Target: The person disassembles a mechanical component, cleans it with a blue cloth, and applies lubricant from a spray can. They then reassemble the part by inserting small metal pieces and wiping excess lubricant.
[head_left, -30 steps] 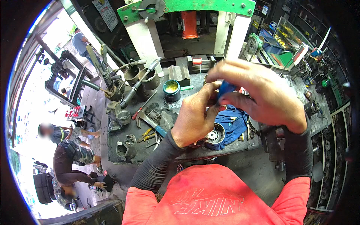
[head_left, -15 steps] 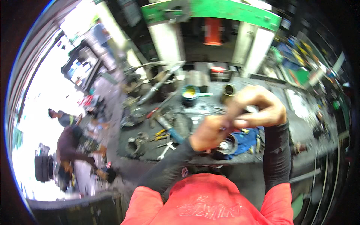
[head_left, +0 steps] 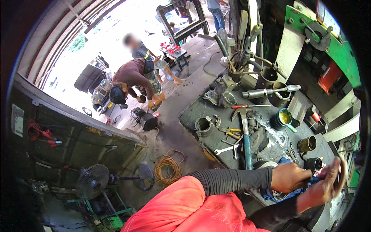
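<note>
My left hand (head_left: 290,178) is closed over the near right part of the workbench (head_left: 185,118). Whatever its fingers grip, if anything, I cannot make out. Close beside it, my right hand (head_left: 322,189) is smeared by motion, its fingers curved upward. Under the hands lie a blue cloth (head_left: 286,159) and a round metal part (head_left: 279,195), both partly covered. Left of them rests a claw hammer (head_left: 247,149) with a blue grip. An open-ended wrench (head_left: 228,149) and yellow-handled pliers (head_left: 233,134) lie beyond it.
A blue cup (head_left: 279,120) with yellowish contents, metal cylinders (head_left: 307,144) and a screwdriver (head_left: 251,106) share the bench. A fan (head_left: 92,181) and a coiled orange cord (head_left: 167,170) are on the floor at left. Beyond, one person (head_left: 133,79) bends over beside another (head_left: 142,52).
The view has swung to the left, bringing the floor, fan and co-workers further in. My hands, formerly together near the middle, now appear at the lower right, slightly apart.
</note>
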A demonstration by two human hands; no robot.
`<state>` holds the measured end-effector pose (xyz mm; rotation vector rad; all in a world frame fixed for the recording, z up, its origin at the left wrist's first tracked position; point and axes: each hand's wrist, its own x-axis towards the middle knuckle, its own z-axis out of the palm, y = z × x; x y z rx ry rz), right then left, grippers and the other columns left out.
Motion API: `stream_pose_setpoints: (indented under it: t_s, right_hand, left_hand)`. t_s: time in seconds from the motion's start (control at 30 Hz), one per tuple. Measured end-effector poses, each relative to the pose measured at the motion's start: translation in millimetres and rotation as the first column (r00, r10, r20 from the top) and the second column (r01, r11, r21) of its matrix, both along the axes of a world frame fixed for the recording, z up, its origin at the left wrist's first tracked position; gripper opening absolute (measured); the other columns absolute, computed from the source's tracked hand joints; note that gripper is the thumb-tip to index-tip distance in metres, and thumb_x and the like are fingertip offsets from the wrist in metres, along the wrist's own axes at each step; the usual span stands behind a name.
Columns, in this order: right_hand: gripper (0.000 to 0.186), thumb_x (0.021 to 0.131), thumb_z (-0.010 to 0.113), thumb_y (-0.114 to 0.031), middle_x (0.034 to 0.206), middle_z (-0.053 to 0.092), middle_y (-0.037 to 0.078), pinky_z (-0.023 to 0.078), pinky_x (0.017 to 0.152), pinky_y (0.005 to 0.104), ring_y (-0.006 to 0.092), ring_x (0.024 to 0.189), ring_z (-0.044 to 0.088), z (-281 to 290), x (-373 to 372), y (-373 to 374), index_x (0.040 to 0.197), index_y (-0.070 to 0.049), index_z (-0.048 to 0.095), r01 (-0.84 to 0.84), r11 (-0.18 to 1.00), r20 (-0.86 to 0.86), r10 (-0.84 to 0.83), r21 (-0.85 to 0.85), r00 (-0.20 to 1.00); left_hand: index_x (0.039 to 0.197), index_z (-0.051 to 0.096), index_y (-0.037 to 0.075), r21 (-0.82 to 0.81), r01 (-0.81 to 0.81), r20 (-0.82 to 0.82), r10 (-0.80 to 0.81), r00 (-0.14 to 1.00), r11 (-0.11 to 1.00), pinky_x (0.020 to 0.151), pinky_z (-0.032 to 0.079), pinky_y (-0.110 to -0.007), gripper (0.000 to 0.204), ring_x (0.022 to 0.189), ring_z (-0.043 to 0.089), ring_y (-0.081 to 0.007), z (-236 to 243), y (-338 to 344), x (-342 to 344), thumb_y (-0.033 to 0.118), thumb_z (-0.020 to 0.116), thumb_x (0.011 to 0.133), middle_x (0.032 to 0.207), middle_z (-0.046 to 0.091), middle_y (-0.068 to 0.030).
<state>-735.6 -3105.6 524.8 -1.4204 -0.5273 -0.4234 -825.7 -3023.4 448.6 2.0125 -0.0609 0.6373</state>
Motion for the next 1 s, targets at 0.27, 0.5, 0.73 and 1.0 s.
stream_pose_setpoints:
  t_s: [0.27, 0.5, 0.73, 1.0]
  right_hand:
    - [0.021, 0.104, 0.066, -0.013, 0.071, 0.06, 0.005, 0.037, 0.052, 0.0233, 0.0104, 0.056, 0.047, -10, 15, -35, 0.112, 0.006, 0.072, -0.298, 0.953, -0.015, 0.299, 0.048, 0.954]
    - [0.023, 0.103, 0.067, -0.015, 0.072, 0.056, 0.003, 0.037, 0.053, 0.0225, 0.0107, 0.054, 0.044, 23, 19, 8, 0.118, 0.003, 0.065, -0.58, 0.807, 0.27, 0.537, 0.11, 0.799]
    - [0.021, 0.099, 0.073, -0.007, 0.07, 0.061, 0.004, 0.031, 0.053, 0.0234, 0.007, 0.055, 0.045, 6, -6, -5, 0.115, 0.007, 0.073, 0.252, 0.952, -0.121, -0.234, 0.175, 0.965]
    - [0.013, 0.102, 0.067, -0.015, 0.06, 0.053, 0.003, 0.038, 0.052, 0.0272, 0.0116, 0.047, 0.043, 6, 4, 0, 0.101, -0.002, 0.067, -0.6, 0.734, 0.097, 0.605, 0.317, 0.791]
  left_hand:
    - [0.101, 0.056, 0.006, 0.043, 0.114, 0.044, -0.116, 0.992, 0.993, 0.063, 0.052, -0.054, 0.024, 0.073, 0.068, -0.0427, -7, -4, 6, 0.024, 0.07, 0.094, 0.082, 0.067, -0.0163]
    - [0.099, 0.056, 0.007, 0.073, 0.014, -0.012, -0.014, 1.0, 0.997, 0.057, 0.051, -0.052, 0.023, 0.07, 0.069, -0.0394, -9, -5, 2, 0.024, 0.07, 0.094, 0.078, 0.065, -0.0151]
    - [0.099, 0.056, 0.006, 0.122, -0.002, 0.116, -0.013, 0.993, 0.992, 0.058, 0.052, -0.052, 0.023, 0.067, 0.068, -0.0388, -11, -10, 7, 0.025, 0.069, 0.095, 0.077, 0.066, -0.0135]
    - [0.099, 0.058, 0.005, 0.127, -0.006, -0.041, 0.011, 0.999, 0.992, 0.061, 0.054, -0.051, 0.022, 0.069, 0.069, -0.0373, -15, -11, 3, 0.024, 0.068, 0.094, 0.076, 0.065, -0.0147]
